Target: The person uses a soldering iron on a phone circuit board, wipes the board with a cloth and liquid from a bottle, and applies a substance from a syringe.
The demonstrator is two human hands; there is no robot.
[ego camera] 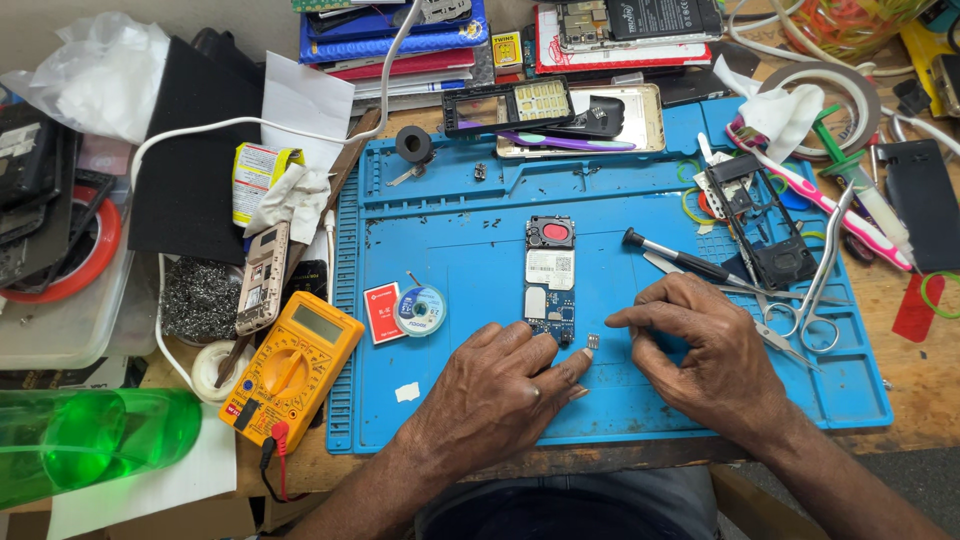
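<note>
A small phone circuit board (550, 278) with a red patch at its top lies upright on the blue work mat (450, 215). My left hand (495, 390) rests on the mat just below the board, fingertips at its lower edge. My right hand (705, 350) lies to the right, fingers curled inward toward a tiny grey component (592, 342) that sits on the mat between the two hands. Neither hand visibly grips anything. A black-handled screwdriver (680, 258) lies just above my right hand.
A yellow multimeter (292, 368) sits at the mat's left edge, a solder wick spool (421, 309) and a red card (383, 312) beside it. Scissors (815, 300), tweezers and a black phone frame (765, 220) lie on the right. Phone parts, books and tape crowd the back; a green bottle (95, 440) stands bottom left.
</note>
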